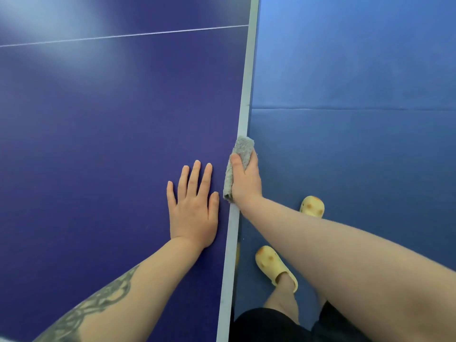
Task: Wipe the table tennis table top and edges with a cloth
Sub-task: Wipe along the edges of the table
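Grey cloth (240, 159) folded over table edge (243, 114), under right-hand fingers (238, 162).

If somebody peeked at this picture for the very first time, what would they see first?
Probably the big dark blue table filling the left side, with the left hand resting flat on it. Next, the right hand gripping a grey cloth wrapped over the table's pale edge. Two yellow slippers stand on the blue floor at lower right.

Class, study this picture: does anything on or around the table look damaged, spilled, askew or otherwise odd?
Nothing stands out. The right hand holds the grey cloth wrapped over the table's pale edge; the left hand lies flat on the dark blue top.
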Motion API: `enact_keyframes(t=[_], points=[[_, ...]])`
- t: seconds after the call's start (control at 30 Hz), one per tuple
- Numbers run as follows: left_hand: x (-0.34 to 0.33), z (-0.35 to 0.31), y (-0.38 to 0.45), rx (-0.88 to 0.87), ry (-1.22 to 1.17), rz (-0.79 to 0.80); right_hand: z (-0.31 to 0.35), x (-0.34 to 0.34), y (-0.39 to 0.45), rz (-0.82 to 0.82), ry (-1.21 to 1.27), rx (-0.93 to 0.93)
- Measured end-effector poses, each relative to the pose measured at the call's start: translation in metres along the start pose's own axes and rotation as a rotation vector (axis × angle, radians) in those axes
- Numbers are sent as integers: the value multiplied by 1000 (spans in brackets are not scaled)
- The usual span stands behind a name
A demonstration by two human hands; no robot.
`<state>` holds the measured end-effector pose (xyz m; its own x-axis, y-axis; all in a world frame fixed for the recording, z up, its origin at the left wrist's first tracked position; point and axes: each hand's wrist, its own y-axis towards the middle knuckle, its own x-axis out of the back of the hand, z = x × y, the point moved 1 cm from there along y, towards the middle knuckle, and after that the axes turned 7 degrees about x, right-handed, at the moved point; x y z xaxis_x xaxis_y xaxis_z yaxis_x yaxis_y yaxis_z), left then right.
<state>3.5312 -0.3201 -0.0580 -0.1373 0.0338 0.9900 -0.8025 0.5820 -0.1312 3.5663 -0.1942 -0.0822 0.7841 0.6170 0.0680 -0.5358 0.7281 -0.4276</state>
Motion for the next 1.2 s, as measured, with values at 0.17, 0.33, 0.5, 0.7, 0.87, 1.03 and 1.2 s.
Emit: enact_keyframes(t=[0.17,0.33,0.5,0.7,0.87,1.03,1.2], points=[[12,0,15,-43,42,31,-2,4,-19,8,-3,12],[17,-18,79,-33,19,81,-22,7,-57,66,20,1],[14,-39,113,69,-29,26,7,6,18,59,28,58],[12,-41,110,64,-61,-45,-15,3,-45,51,33,-71],[12,-41,111,69,-58,-51,0,1,-1,66,31,-40],[15,-41,114,81,-57,-53,21,-1,42,38,38,-78],[16,-42,111,93,-57,-38,8,6,-9,120,33,-141]])
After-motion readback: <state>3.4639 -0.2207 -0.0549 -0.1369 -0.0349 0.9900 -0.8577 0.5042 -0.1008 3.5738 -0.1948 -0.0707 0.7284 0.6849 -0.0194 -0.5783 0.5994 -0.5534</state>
